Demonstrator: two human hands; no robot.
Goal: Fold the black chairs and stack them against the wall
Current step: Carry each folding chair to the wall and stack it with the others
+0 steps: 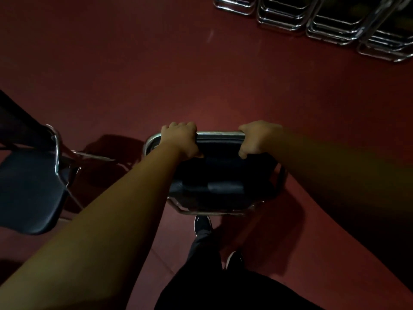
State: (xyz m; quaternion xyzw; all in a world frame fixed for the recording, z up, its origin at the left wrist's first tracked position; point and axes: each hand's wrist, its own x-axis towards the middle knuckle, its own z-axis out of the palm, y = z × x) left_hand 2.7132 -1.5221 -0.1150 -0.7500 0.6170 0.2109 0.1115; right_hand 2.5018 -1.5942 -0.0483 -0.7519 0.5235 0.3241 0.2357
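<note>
A folded black chair (220, 173) with a chrome frame hangs upright in front of me, seen from above. My left hand (181, 139) grips the left end of its top bar, fingers curled over the chrome tube. My right hand (257, 139) grips the right end of the same bar. An unfolded black chair (31, 189) stands at the left, its seat facing up. Rows of folded chairs (335, 21) lean together at the top right; the wall behind them is out of frame.
Dark red floor (156, 63) stretches open between me and the stacked chairs. My feet in dark shoes (202, 224) stand just below the held chair. The scene is dim.
</note>
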